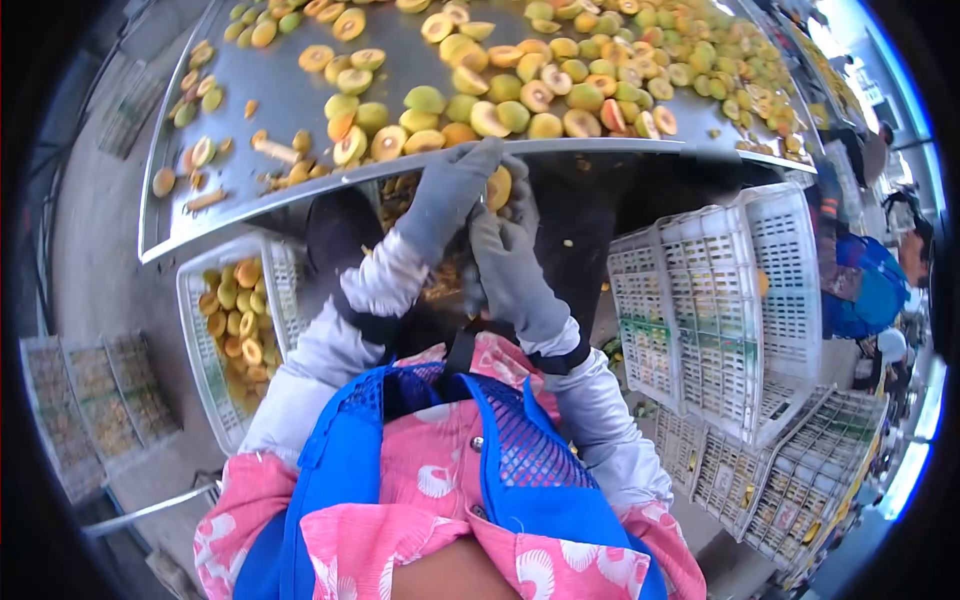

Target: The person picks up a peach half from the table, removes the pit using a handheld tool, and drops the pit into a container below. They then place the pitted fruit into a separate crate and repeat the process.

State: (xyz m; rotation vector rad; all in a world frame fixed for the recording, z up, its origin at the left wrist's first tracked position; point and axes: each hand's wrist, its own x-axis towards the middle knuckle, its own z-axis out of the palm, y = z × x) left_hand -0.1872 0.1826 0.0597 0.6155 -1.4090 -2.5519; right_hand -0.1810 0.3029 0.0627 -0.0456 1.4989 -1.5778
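Both my hands wear grey gloves and meet at the near edge of the metal table (290, 188). My left hand (445, 200) is closed, its fingers curled over an orange-yellow peach (498, 187). Just below and to the right, my right hand (512, 268) is closed against the same fruit, thumb side up. A thin, shiny sliver shows between the hands, too small to name. Gloved fingers partly cover the peach. Beyond them on the tabletop lie many halved peaches (490, 119), several with cut faces and brown pits showing.
To the left, a white crate (190, 305) holds peaches. White plastic crates (690, 300) stand tilted at right, with more crates (800, 480) below them. Further crates (100, 400) sit on the left floor. A person in blue (868, 285) is at the far right.
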